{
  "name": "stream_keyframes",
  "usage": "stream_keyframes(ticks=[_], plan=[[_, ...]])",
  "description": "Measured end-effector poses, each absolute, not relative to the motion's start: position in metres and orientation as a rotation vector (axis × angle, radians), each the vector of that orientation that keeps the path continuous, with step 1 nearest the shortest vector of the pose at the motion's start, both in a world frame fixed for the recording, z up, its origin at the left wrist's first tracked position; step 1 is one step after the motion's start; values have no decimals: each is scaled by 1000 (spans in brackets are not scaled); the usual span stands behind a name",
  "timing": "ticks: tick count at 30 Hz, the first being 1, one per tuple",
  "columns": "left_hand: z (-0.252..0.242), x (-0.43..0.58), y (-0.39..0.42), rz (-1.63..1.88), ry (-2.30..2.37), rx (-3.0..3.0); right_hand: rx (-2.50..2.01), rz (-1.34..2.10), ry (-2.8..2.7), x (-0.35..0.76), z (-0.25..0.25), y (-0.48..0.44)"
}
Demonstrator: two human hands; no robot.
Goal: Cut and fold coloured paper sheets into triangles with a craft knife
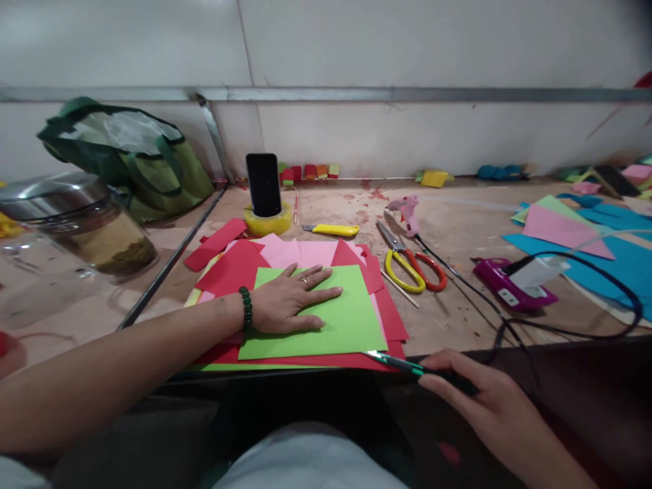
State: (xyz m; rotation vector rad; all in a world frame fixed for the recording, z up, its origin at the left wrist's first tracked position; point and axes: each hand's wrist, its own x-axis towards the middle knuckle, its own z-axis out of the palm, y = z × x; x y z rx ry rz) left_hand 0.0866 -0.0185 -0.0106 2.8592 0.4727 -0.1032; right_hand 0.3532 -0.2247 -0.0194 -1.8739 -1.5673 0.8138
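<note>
My left hand (293, 299) lies flat with its fingers spread on a bright green sheet (351, 326). Beneath that sheet is a pile of red and pink paper, and a red sheet (390, 319) sticks out at the right. A green and dark utility knife (402, 364) is held in my right hand (471, 390), its handle gripped between thumb and fingers. The knife's blade points left and lies by the green sheet's lower right corner, over the red paper near the table's front edge.
Behind the pile are a phone (263, 185) on yellow tape (278, 221) and a yellow cutter (336, 230). To the right are scissors (407, 268), a pink glue gun (409, 214) and a purple power strip (514, 285) with cables. A glass jar (96, 231) and green bag (153, 173) stand left.
</note>
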Motion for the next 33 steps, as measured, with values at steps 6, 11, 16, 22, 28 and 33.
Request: stream_keyframes(ticks=[6, 11, 16, 22, 28, 33], plan=[[-12, 86, -17, -100, 467, 2845, -1862, 804, -1589, 344, -22, -224], [-12, 87, -17, -92, 465, 2835, -1849, 785, -1591, 336, -21, -220], [-11, 86, -18, -77, 458, 2825, -1856, 816, -1585, 335, -22, -221], [-11, 86, -18, -75, 463, 2825, -1849, 770, -1619, 330, -25, -221], [-12, 89, -19, -112, 495, 2835, -1836, 751, -1632, 328, -18, -217], [-7, 87, -21, -92, 492, 2842, -1875, 803, -1601, 335, -20, -216]])
